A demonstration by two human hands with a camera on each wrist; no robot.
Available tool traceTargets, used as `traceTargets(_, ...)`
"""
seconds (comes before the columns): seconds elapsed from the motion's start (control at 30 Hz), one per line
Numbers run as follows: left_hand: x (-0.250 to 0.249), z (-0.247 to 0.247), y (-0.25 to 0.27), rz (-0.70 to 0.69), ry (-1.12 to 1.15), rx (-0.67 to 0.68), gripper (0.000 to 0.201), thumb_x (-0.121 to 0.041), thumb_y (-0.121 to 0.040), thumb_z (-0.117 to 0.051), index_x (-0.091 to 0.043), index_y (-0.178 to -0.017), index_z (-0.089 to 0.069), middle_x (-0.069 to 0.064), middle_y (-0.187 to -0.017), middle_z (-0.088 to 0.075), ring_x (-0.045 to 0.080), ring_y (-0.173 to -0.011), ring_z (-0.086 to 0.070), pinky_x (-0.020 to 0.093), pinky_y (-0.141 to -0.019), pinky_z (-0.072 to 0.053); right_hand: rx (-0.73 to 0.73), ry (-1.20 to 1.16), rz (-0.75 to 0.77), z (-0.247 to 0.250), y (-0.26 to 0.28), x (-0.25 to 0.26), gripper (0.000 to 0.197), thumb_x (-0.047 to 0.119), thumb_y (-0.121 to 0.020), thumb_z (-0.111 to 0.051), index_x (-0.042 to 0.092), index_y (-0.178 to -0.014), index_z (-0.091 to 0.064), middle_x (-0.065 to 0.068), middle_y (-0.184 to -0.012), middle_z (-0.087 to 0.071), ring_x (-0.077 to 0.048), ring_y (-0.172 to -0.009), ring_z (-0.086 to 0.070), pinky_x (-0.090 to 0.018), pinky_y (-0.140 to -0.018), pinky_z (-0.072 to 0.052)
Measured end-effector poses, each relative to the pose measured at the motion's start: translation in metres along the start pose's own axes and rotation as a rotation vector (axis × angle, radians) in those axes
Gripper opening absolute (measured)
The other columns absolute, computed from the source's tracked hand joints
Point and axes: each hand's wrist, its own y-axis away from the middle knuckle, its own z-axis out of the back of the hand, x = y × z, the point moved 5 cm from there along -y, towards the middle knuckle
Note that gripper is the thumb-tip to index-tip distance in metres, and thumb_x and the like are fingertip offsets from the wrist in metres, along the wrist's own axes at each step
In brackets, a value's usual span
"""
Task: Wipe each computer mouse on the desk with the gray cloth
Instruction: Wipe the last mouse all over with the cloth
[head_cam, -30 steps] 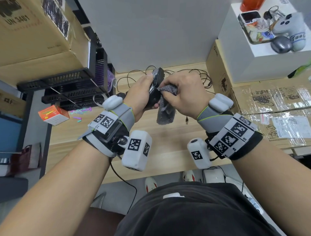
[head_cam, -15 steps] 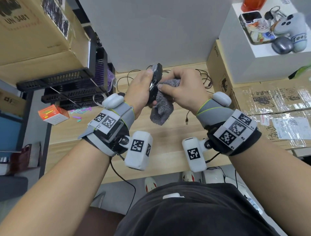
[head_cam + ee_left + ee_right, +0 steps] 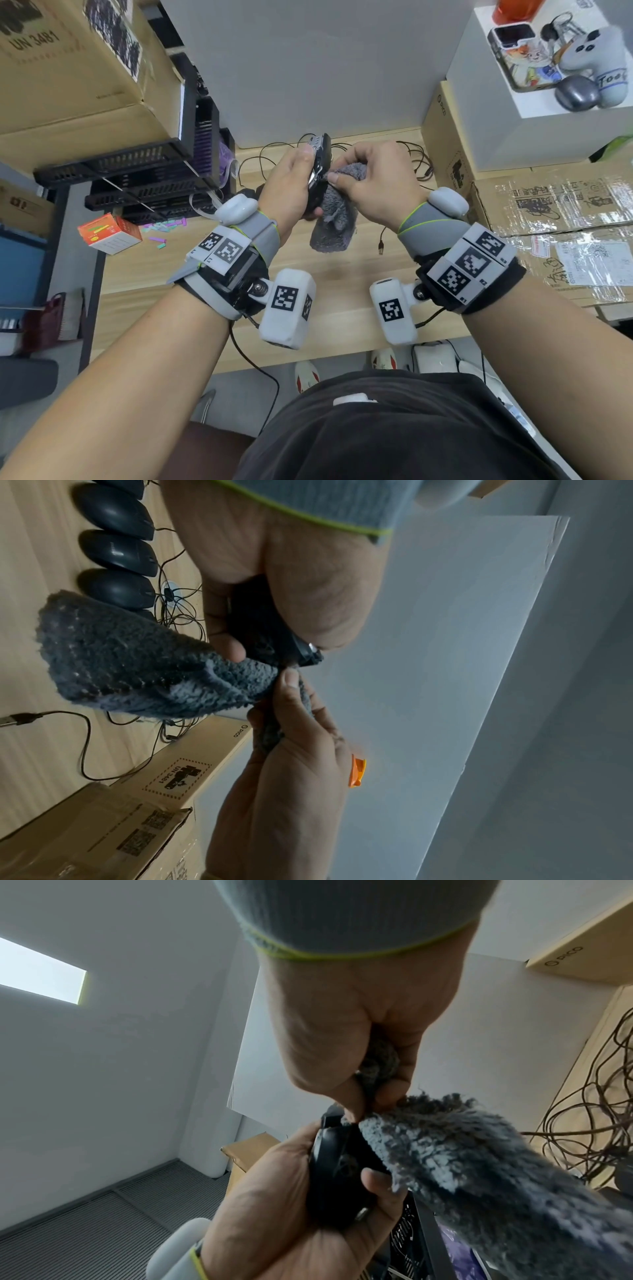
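Left hand (image 3: 291,185) curled round mouse (image 3: 320,164); right hand (image 3: 373,181) pinching gray cloth (image 3: 334,219); both raised.

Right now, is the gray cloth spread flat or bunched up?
Bunched: the right hand pinches the gray cloth against the mouse, the rest hanging crumpled.

Most of the black mouse (image 3: 319,171) hidden inside the left hand (image 3: 291,185) and behind the gray cloth (image 3: 334,219).

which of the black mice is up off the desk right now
The mouse gripped in the left hand, with the gray cloth pressed on it by the right hand. The other mice lie in a row on the desk.
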Motion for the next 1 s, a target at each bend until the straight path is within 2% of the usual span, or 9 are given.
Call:
traceTargets(0.13,0.001,0.003,0.000,-0.018,-0.009,-0.005,0.054,-0.049,-0.092,-0.038,-0.007,-0.119,-0.057,0.009,-0.093,-0.061,0.021,-0.069,-0.057,0.029,-0.052,-0.046,0.015,0.043,0.005,-0.003,0.000,0.003,0.009,0.027,-0.078,-0.074,0.026,-0.073,-0.067,0.013,-0.070,-0.062,-0.012,-0.075,-0.059,-0.024,-0.071,-0.042)
traceTargets(0.2,0.002,0.003,0.000,-0.029,-0.018,-0.003,0.050,-0.047,-0.094,-0.038,-0.007,-0.118,-0.057,0.009,-0.093,-0.060,0.019,-0.068,-0.057,0.029,-0.052,-0.047,0.028,0.085,0.021,-0.004,0.000,0.005,0.007,0.028,-0.079,-0.072,0.023,-0.076,-0.070,0.010,-0.072,-0.063,-0.013,-0.076,-0.058,-0.024,-0.071,-0.042)
traceTargets(0.33,0.002,0.002,0.000,-0.006,0.003,-0.002,0.043,-0.040,-0.102,-0.037,-0.004,-0.118,-0.055,0.012,-0.093,-0.062,0.020,-0.064,-0.055,0.026,-0.048,-0.045,0.040,0.197,-0.014,0.002,-0.006,-0.006,0.010,0.029,-0.080,-0.070,0.019,-0.081,-0.073,0.001,-0.081,-0.071,-0.021,-0.084,-0.064,-0.029,-0.077,-0.048)
traceTargets(0.5,-0.004,0.005,0.001,0.014,0.042,-0.024,0.044,-0.038,-0.108,-0.035,-0.001,-0.123,-0.054,0.016,-0.088,-0.057,0.021,-0.057,-0.052,0.024,-0.046,-0.043,0.013,-0.018,0.020,0.010,-0.005,0.003,0.010,0.032,-0.078,-0.073,0.023,-0.076,-0.070,0.011,-0.067,-0.066,-0.011,-0.068,-0.062,-0.028,-0.070,-0.051)
traceTargets(0.6,-0.008,0.003,0.003,0.000,-0.004,-0.028,0.036,-0.037,-0.108,-0.034,-0.009,-0.113,-0.056,0.009,-0.082,-0.058,0.014,-0.047,-0.053,0.021,-0.041,-0.039,0.056,-0.030,0.071,0.003,-0.002,0.007,0.008,0.031,-0.077,-0.071,0.024,-0.075,-0.069,0.008,-0.071,-0.069,-0.014,-0.071,-0.065,-0.034,-0.072,-0.054)
traceTargets(0.7,-0.007,0.002,0.004,-0.006,-0.001,-0.007,0.038,-0.041,-0.107,-0.036,-0.012,-0.118,-0.058,0.007,-0.089,-0.062,0.014,-0.056,-0.058,0.025,-0.048,-0.044,0.014,0.053,0.018,0.008,-0.003,-0.005,0.007,0.030,-0.079,-0.072,0.025,-0.076,-0.068,0.009,-0.074,-0.068,-0.014,-0.074,-0.063,-0.033,-0.076,-0.053)
traceTargets(0.77,-0.005,0.001,0.005,0.009,0.014,0.003,0.040,-0.041,-0.106,-0.036,-0.012,-0.122,-0.058,0.008,-0.091,-0.062,0.017,-0.062,-0.058,0.027,-0.052,-0.046,-0.001,0.021,0.020,0.012,-0.001,-0.006,0.008,0.030,-0.080,-0.072,0.024,-0.077,-0.069,0.011,-0.071,-0.066,-0.011,-0.072,-0.062,-0.030,-0.074,-0.052)
traceTargets(0.9,-0.005,0.000,0.007,0.018,0.022,0.006,0.044,-0.041,-0.107,-0.035,-0.007,-0.127,-0.055,0.011,-0.096,-0.061,0.017,-0.067,-0.058,0.028,-0.052,-0.047,0.035,-0.014,0.102,0.006,0.006,0.001,0.005,0.029,-0.078,-0.072,0.024,-0.078,-0.071,0.014,-0.069,-0.066,-0.011,-0.072,-0.063,-0.032,-0.075,-0.053)
traceTargets(1.0,-0.007,0.000,0.011,0.019,0.030,0.014,0.044,-0.040,-0.107,-0.036,-0.005,-0.126,-0.056,0.011,-0.095,-0.062,0.020,-0.067,-0.057,0.027,-0.051,-0.047,-0.023,0.024,0.065,0.013,0.004,-0.006,0.005,0.026,-0.079,-0.073,0.022,-0.080,-0.072,0.009,-0.072,-0.066,-0.014,-0.072,-0.063,-0.036,-0.076,-0.053)
